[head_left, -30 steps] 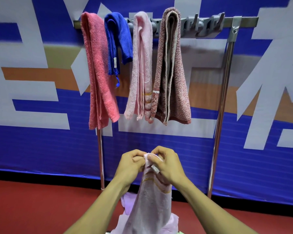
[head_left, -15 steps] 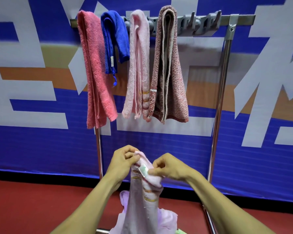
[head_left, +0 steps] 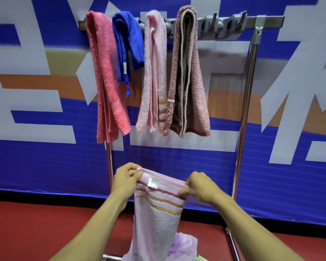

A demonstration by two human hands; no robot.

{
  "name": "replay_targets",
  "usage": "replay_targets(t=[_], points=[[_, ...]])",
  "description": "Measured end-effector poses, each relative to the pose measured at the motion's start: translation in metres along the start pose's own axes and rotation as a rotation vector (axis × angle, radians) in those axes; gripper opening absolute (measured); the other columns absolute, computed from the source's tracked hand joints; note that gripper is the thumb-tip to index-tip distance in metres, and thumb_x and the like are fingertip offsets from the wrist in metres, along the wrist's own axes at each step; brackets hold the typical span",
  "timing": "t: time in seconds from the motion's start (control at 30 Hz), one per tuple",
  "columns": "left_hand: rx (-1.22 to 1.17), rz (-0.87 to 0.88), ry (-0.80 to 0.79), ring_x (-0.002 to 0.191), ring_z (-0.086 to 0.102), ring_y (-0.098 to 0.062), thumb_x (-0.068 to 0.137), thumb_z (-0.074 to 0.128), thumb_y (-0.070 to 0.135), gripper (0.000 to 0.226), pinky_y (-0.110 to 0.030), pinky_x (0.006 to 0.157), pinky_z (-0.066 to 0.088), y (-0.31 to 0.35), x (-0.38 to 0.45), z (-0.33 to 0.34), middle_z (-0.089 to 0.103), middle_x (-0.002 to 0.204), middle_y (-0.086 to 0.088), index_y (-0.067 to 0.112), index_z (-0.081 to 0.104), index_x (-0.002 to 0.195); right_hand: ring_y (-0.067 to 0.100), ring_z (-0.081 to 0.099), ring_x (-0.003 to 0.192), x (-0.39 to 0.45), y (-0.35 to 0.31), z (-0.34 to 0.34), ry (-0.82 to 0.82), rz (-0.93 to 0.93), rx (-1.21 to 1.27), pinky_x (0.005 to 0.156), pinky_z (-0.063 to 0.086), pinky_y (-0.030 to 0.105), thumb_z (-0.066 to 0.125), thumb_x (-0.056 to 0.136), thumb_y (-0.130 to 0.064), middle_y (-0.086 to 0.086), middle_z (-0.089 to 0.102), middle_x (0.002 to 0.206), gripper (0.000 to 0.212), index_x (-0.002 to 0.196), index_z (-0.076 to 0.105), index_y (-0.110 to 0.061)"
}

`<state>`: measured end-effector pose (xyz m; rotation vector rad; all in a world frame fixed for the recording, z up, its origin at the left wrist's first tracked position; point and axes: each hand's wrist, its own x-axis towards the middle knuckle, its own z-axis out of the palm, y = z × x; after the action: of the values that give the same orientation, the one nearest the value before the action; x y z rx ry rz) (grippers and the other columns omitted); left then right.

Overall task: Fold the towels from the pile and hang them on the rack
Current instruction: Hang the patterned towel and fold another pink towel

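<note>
Head view. Pale pink towel point(head_left: 158, 213) held spread between both hands at 6 o'clock, in front of the rack point(head_left: 252, 20). Left hand point(head_left: 125, 178) pinches the towel's upper left corner, fingers point(head_left: 134, 171) curled narrow over the hem. Right hand point(head_left: 199, 187) pinches the upper right corner, thumb and fingers closed on the edge. The top hem runs nearly level between the two hands; below it lie one dark red stripe and two orange-yellow stripes. A small white label point(head_left: 153, 183) sits on the hem, nearer the left hand. The towel's lower part hangs down to 6 o'clock, where it meets a lilac cloth point(head_left: 184, 243) of the pile at the bottom edge; a sliver of green fabric point(head_left: 200, 259) shows just beside it.

At 12 o'clock the rack's horizontal bar carries four folded towels, side by side: coral towel point(head_left: 107, 78) at the left end, short blue towel point(head_left: 125, 44) touching it, light pink striped towel point(head_left: 154, 72), and speckled maroon towel point(head_left: 188, 76), whose lower edge overlaps the light pink one. Grey hooks point(head_left: 222, 25) occupy the bare stretch of bar toward 1 o'clock. The rack's right upright point(head_left: 243, 119) descends toward 4 o'clock; the left upright point(head_left: 109, 159) shows below the coral towel. Behind: blue banner point(head_left: 45, 166) with white and orange shapes. Below: red floor point(head_left: 36, 227).
</note>
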<state>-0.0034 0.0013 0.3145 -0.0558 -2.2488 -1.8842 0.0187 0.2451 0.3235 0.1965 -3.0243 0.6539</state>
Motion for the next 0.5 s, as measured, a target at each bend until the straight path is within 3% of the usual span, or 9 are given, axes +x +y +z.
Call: replay_targets(t=[0.13,0.23,0.3,0.37,0.43,0.5], points=[[0.053,0.02,0.066,0.063,0.061,-0.011,0.092,0.063,0.0,0.01,-0.025,0.065,0.047,0.003,0.0,-0.001,0.071,0.07,-0.004,0.007,0.069,0.088,0.006,0.034,0.056,-0.004,-0.001,-0.013,0.145,-0.114,0.305,0.055,0.035,0.03,0.079,0.077,-0.025,0.017,0.048,0.056,0.033,0.064,0.064,0.001],[-0.004,0.117,0.121,0.066,0.059,-0.01,0.094,0.061,0.002,0.01,-0.025,0.066,0.047,0.018,-0.002,-0.002,0.071,0.073,-0.004,0.008,0.067,0.089,0.002,0.052,0.053,-0.006,-0.013,-0.028,0.366,-0.143,0.602,0.055,0.045,0.021,0.08,0.077,-0.007,0.004,0.066,0.058,0.007,0.072,0.076,-0.011],[0.001,0.204,0.156,0.062,0.056,-0.003,0.094,0.062,0.005,0.009,-0.019,0.062,0.046,0.025,-0.004,-0.003,0.072,0.072,0.0,0.011,0.066,0.088,0.007,0.054,0.054,-0.004,-0.015,-0.035,0.475,-0.138,0.757,0.055,0.048,0.02,0.079,0.078,0.0,-0.001,0.064,0.059,0.021,0.092,0.076,-0.016],[0.081,0.218,0.132,0.057,0.052,0.001,0.093,0.063,0.007,0.01,-0.021,0.061,0.044,0.025,-0.006,-0.003,0.071,0.067,0.004,0.013,0.065,0.085,0.008,0.053,0.05,-0.004,-0.012,-0.036,0.452,-0.12,0.72,0.054,0.048,0.02,0.079,0.078,0.0,0.003,0.061,0.056,0.028,0.102,0.073,-0.015],[0.118,0.251,0.144,0.055,0.053,0.0,0.093,0.063,0.006,0.012,-0.021,0.06,0.042,0.028,-0.008,-0.002,0.07,0.064,0.004,0.014,0.064,0.084,0.007,0.052,0.045,-0.006,-0.011,-0.035,0.376,-0.103,0.627,0.052,0.046,0.021,0.079,0.077,-0.002,0.007,0.065,0.055,0.012,0.085,0.076,-0.01],[0.083,0.33,0.239,0.057,0.059,-0.005,0.094,0.062,0.006,0.012,-0.019,0.058,0.045,0.035,-0.009,-0.003,0.07,0.068,0.001,0.014,0.062,0.085,0.008,0.051,0.044,-0.007,-0.014,-0.04,0.374,-0.109,0.747,0.05,0.044,0.019,0.078,0.078,0.0,0.006,0.065,0.055,0.009,0.074,0.073,-0.006]])
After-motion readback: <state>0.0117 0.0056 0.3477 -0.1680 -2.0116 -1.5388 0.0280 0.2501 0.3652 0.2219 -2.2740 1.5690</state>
